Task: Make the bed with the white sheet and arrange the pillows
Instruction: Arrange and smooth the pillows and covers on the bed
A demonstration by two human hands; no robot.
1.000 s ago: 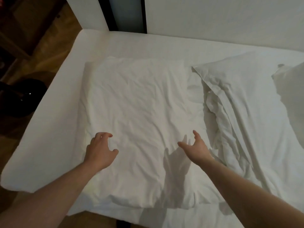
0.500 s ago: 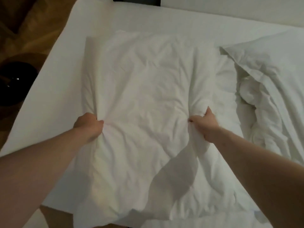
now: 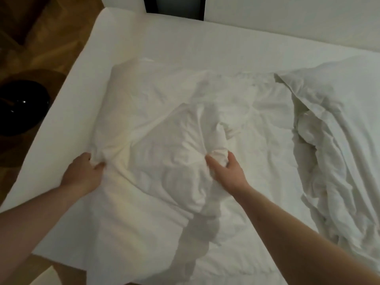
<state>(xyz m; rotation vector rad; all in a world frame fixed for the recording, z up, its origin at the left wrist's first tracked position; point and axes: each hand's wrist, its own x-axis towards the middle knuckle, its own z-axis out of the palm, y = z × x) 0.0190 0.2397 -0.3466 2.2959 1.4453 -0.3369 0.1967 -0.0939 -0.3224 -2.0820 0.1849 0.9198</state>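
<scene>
A folded white sheet (image 3: 164,112) lies bunched on the left half of the white bed (image 3: 205,42). My left hand (image 3: 82,173) grips its left edge near the mattress side. My right hand (image 3: 224,167) grips a raised wad of the sheet near its middle, fingers curled round the cloth. A white pillow (image 3: 333,93) lies at the right, with rumpled white bedding (image 3: 333,171) trailing below it toward the bed's near edge.
Wooden floor (image 3: 41,44) runs along the bed's left side, with a dark round object (image 3: 20,108) on it. A white wall (image 3: 298,13) and a dark vertical gap (image 3: 174,7) stand behind the bed.
Both hands went from open above the sheet to gripping it. Since half a second ago my right hand has moved left, bunching the cloth toward the middle.
</scene>
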